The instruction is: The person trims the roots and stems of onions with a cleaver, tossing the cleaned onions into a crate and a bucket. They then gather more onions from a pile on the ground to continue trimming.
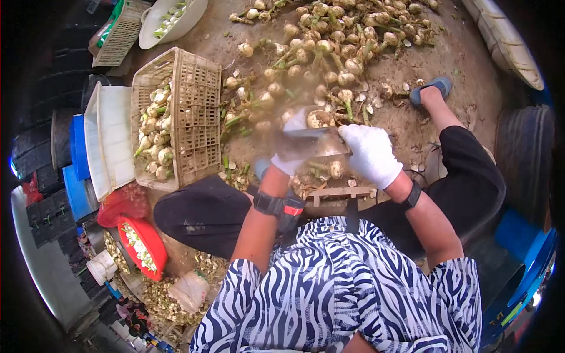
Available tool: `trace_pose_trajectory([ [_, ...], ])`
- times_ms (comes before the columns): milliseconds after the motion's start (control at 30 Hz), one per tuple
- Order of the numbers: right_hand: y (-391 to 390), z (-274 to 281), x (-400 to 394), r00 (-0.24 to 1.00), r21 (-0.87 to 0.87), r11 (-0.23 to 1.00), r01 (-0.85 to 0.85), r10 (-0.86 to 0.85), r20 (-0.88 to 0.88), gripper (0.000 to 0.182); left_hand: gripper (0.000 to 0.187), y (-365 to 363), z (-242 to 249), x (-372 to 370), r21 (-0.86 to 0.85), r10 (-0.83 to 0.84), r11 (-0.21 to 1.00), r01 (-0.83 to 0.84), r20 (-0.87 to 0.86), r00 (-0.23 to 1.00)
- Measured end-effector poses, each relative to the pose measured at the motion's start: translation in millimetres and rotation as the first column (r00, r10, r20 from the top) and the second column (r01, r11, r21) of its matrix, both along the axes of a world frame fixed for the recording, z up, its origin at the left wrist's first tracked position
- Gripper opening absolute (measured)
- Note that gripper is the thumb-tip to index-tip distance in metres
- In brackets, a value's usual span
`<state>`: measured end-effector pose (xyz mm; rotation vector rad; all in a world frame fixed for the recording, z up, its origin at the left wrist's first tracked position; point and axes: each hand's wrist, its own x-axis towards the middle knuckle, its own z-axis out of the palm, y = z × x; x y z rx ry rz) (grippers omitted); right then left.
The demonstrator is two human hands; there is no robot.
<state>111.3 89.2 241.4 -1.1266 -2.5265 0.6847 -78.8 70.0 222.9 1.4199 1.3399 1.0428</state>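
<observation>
Counts, head view. Gloved hands: two, left hand (292,154) and right hand (371,154), both in white gloves. Wrist bands: two, one per arm. Cleaver-like blade (306,145): one, blurred. Onion (319,119) at the blade: one. Loose onions in the heap (335,35) on the ground: too many to count, several dozen at least. Slatted crate (197,115) with onions: one. White trays (112,138) beside it: two, stacked or nested, cannot tell further. White oval basin (176,17): one. Red basin (154,244): one. Blue sandal (432,87): one in view. Small wooden block (340,192): one.
</observation>
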Motion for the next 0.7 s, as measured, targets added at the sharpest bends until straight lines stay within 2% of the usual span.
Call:
trace_pose_trajectory([
  [33, -1, -3, 1, 1.0, -0.005, 1.0, 0.002, -0.002, -0.006, 0.02, 0.041, -10, -40, -12, -0.069, -0.006, 0.997, 0.019, 0.177, 0.984],
  [67, 1, -9, 2, 0.999, 0.015, 0.999, 0.036, -0.036, 0.007, 0.02, 0.041, -10, -30, -14, -0.069, -0.009, 0.997, 0.021, 0.172, 0.985],
  [100, 4, -17, 5, 0.997, 0.033, 0.997, 0.072, -0.073, 0.021, 0.02, 0.039, -10, -19, -17, -0.095, -0.098, 0.992, 0.086, -0.124, 0.987],
  [133, 7, -32, 7, 0.995, 0.112, 0.99, 0.085, -0.078, -0.063, 0.015, 0.037, -9, -1, -17, -0.141, -0.182, 0.981, 0.136, -0.406, 0.896],
  [167, 13, -51, 11, 0.984, 0.068, 0.982, 0.176, -0.177, 0.019, 0.013, 0.04, -3, 33, 1, -0.199, -0.055, 0.979, -0.045, -0.471, 0.88],
  [200, 23, -67, 18, 0.957, 0.032, 0.963, 0.268, -0.27, 0.104, 0.013, 0.046, -17, 15, -10, 0.042, 0.098, 0.995, -0.091, -0.226, 0.969],
  [267, 57, -88, 46, 0.893, -0.034, 0.926, 0.376, -0.353, 0.28, 0.017, 0.048, -27, 57, -6, 0.002, 0.02, 1.0, -0.021, -0.282, 0.959],
  [300, 56, -65, 38, 0.894, 0.021, 0.919, 0.394, -0.389, 0.22, 0.023, 0.048, -27, 54, -11, 0.008, 0.042, 0.999, -0.041, -0.286, 0.957],
  [333, 47, -44, 28, 0.901, 0.027, 0.926, 0.376, -0.372, 0.223, 0.023, 0.049, -26, 45, -15, -0.041, 0.079, 0.995, -0.092, -0.245, 0.966],
  [367, 35, -22, 15, 0.959, 0.012, 0.962, 0.273, -0.273, 0.076, 0.022, 0.049, -24, 35, -18, -0.086, 0.109, 0.988, -0.129, -0.206, 0.972],
  [400, 29, -7, 3, 0.982, 0.026, 0.984, 0.175, -0.172, -0.08, 0.022, 0.049, -18, 20, -23, -0.063, 0.111, 0.99, -0.127, -0.207, 0.972],
  [467, 10, 2, -9, 0.975, 0.068, 0.995, 0.068, -0.052, -0.214, 0.03, 0.066, -19, -6, -22, -0.011, 0.115, 0.993, -0.115, 0.05, 0.992],
  [500, 9, -1, -9, 0.999, 0.051, 0.997, 0.052, -0.051, -0.013, 0.028, 0.068, -20, -9, -20, -0.142, 0.11, 0.986, -0.083, 0.189, 0.976],
  [533, 15, -16, -3, 0.998, 0.049, 0.997, 0.062, -0.061, -0.007, 0.028, 0.068, -19, 1, -17, -0.144, 0.1, 0.987, -0.072, 0.195, 0.976],
  [567, 28, -39, 7, 0.972, 0.001, 0.98, 0.201, -0.2, 0.123, 0.025, 0.066, -16, 13, -15, -0.046, 0.071, 0.996, -0.076, -0.102, 0.992],
  [600, 40, -50, 16, 0.911, -0.022, 0.94, 0.342, -0.326, 0.252, 0.021, 0.065, -11, 25, -13, 0.06, 0.071, 0.997, -0.051, -0.392, 0.917],
  [633, 44, -48, 23, 0.881, -0.102, 0.897, 0.429, -0.391, 0.268, 0.021, 0.063, -10, 33, -8, -0.097, 0.18, 0.976, -0.195, -0.149, 0.972],
  [667, 46, -47, 22, 0.882, -0.092, 0.901, 0.423, -0.387, 0.268, 0.021, 0.055, -7, 26, -12, -0.069, 0.242, 0.965, -0.252, -0.13, 0.961],
  [700, 43, -45, 22, 0.917, -0.128, 0.909, 0.396, -0.4, -0.002, 0.021, 0.052, -5, 0, -29, -0.197, 0.26, 0.958, -0.209, 0.288, 0.922],
])
